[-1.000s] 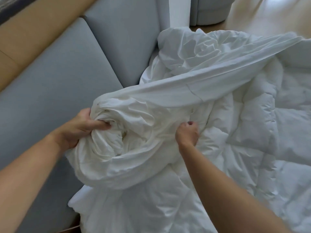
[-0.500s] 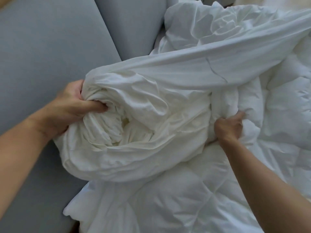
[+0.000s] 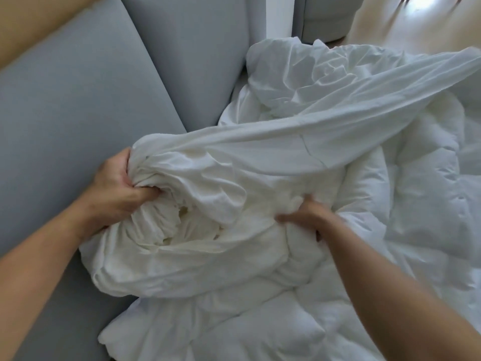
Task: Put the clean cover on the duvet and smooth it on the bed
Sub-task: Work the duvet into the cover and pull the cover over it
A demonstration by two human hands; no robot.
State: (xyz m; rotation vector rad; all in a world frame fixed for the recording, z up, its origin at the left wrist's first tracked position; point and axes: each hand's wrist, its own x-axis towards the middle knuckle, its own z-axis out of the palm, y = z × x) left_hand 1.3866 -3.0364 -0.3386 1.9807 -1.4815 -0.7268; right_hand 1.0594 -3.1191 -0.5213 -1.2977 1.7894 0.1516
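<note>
The cover [image 3: 221, 191] is bunched in a thick roll at centre left, lying over the quilted duvet [image 3: 416, 230], which spreads right and near. Our left hand [image 3: 122, 188] grips the roll's gathered mouth, thumb dug in. Our right hand [image 3: 304, 214], blurred, seems to clutch its right edge. Uneven pulling could twist the cover or drag the duvet off toward the grey padded panels [image 3: 78, 113]
</note>
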